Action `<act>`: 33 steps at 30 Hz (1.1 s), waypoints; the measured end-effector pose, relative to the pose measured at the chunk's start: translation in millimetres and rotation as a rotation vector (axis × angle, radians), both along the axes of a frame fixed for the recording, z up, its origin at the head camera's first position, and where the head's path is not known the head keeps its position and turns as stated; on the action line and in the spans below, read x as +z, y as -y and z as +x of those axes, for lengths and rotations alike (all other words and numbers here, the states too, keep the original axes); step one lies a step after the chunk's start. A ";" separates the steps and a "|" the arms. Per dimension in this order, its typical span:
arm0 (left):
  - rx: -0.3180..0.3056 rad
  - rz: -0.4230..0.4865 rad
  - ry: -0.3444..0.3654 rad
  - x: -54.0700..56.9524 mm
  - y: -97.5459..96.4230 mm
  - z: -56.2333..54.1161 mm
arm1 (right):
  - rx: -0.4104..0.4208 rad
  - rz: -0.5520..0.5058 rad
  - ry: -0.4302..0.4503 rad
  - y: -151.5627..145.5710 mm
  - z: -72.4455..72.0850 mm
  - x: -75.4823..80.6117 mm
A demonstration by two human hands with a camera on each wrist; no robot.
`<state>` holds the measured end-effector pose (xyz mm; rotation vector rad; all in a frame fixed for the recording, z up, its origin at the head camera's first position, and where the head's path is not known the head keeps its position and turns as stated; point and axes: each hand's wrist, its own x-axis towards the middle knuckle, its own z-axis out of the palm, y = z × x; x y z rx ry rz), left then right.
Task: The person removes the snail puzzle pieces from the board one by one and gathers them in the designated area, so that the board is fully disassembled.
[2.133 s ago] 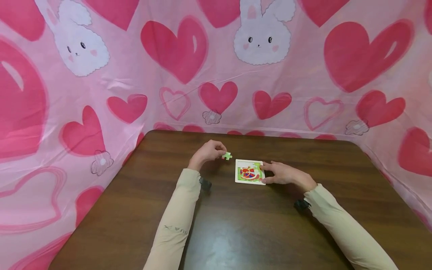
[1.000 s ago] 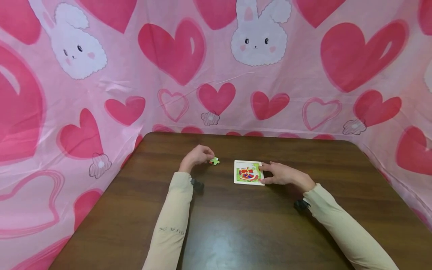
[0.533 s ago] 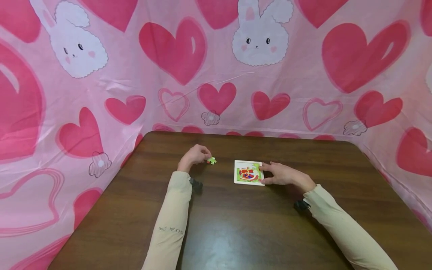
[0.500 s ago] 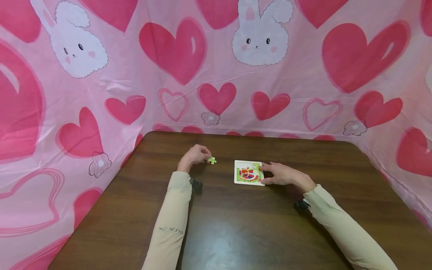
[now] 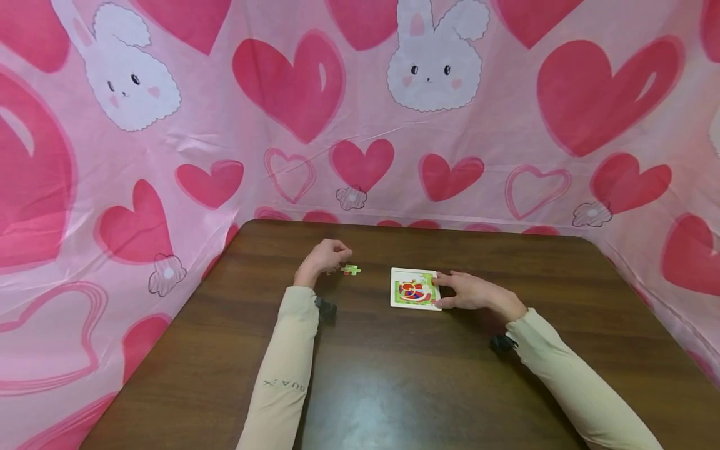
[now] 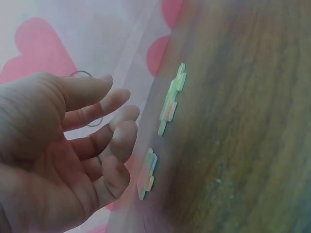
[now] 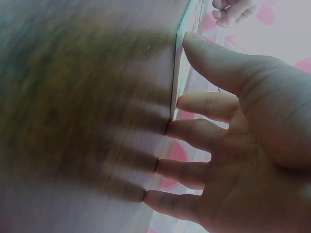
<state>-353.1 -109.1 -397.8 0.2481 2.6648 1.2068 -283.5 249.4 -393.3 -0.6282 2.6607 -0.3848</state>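
In the head view, my left hand [image 5: 328,255] hovers just behind a green jigsaw puzzle piece [image 5: 352,270] lying on the table. Its fingers are loosely bent and hold nothing in the left wrist view. There, a second, reddish puzzle piece [image 6: 147,174] lies beside the green one, partly screened by my hand in the head view. My right hand [image 5: 471,290] rests at the right side of a small white-framed puzzle board [image 5: 416,307] with a colourful picture. Thumb and index fingertips touch the board's edge [image 7: 179,73]; the other fingers stand spread, tips on the table.
The dark wooden table [image 5: 371,369] stretches on all sides of the board. Behind it hangs a pink cloth [image 5: 495,125] printed with hearts and rabbits. Dark wrist cameras [image 5: 502,342] sit under both cuffs, close over the tabletop.
My left hand has carried the green puzzle piece leftward, away from the board, set it on the table and let go, fingers lifting off. My right hand has stayed at the board.
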 end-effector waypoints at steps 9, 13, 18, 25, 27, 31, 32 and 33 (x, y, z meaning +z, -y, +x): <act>-0.024 -0.033 -0.043 3.1 -12.3 1.4 | -0.010 0.005 -0.004 -0.6 -1.0 -3.3; -0.054 -0.025 -0.072 7.0 -22.0 4.8 | -0.016 0.004 -0.007 0.2 0.3 -3.5; -0.068 -0.024 -0.061 9.4 -35.0 6.3 | -0.007 0.003 -0.017 0.3 2.0 -1.6; -0.071 -0.014 -0.031 8.8 -51.0 9.3 | 0.014 0.002 -0.034 0.7 1.6 -0.1; -0.083 -0.023 -0.037 8.2 -56.4 10.3 | 0.015 0.000 -0.033 1.3 1.5 -0.1; -0.124 -0.033 -0.053 7.8 -68.5 12.6 | 0.016 0.002 -0.034 1.6 1.5 -0.3; -0.136 -0.032 -0.054 8.2 -71.6 13.4 | 0.016 0.004 -0.035 1.7 1.4 -0.5; -0.147 -0.028 -0.053 8.7 -74.7 14.1 | 0.016 0.004 -0.035 1.6 1.2 -0.5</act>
